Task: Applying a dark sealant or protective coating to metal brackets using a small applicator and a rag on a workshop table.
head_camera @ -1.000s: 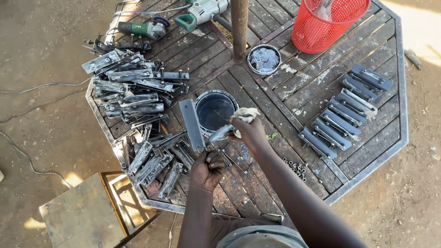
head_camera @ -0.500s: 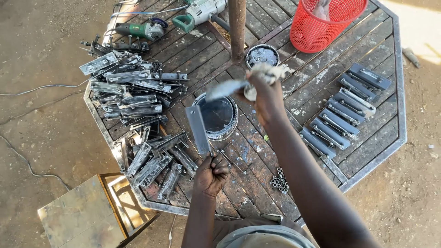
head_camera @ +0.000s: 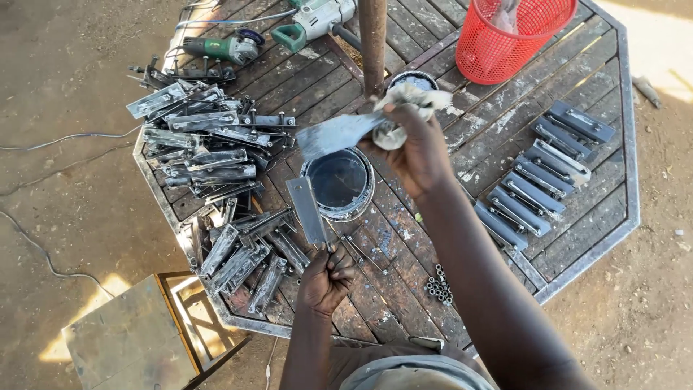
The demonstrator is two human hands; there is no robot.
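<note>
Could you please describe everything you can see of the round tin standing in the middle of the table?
The round tin is a shallow metal can, upright and open, with no lid on it. Its rim is smeared pale grey, and it holds a dark, glossy liquid. It stands on the slatted wooden table, beside the heap of metal parts. A flat metal piece in the left hand overlaps its near-left edge.

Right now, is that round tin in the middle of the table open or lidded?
Open. The tin stands upright with no lid, and dark liquid shows inside its rim.
</note>
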